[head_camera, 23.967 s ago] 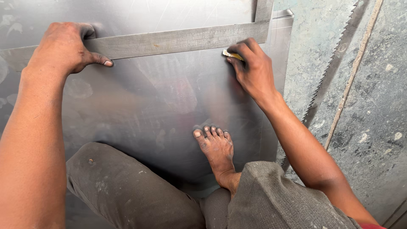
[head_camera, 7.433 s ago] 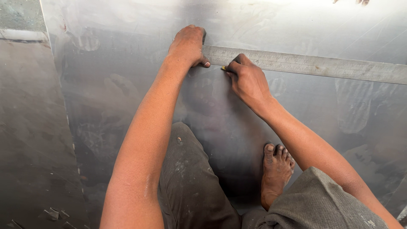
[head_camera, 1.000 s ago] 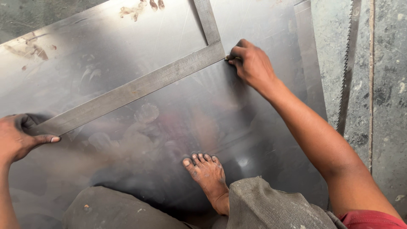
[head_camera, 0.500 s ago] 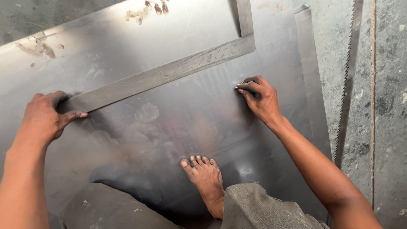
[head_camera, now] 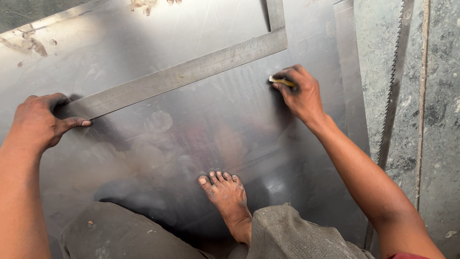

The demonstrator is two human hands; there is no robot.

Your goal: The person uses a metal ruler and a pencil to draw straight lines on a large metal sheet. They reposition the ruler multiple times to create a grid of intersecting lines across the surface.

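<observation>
Across the metal sheet (head_camera: 191,144) a steel framing square (head_camera: 182,74) is laid flat, its long blade running from lower left to upper right and its short arm rising to the top edge of the view. At the square's lower-left end the left hand (head_camera: 40,122) is pressed, fingers closed over the blade's tip and thumb stretched along the sheet, while just below the square's corner a small yellowish marker (head_camera: 280,80) is pinched in the closed fingers of the right hand (head_camera: 302,93), its tip touching the sheet. Below the square a bare foot (head_camera: 227,196) is planted on the sheet, and right of the sheet a saw blade (head_camera: 393,96) lies on the concrete floor (head_camera: 441,120).
</observation>
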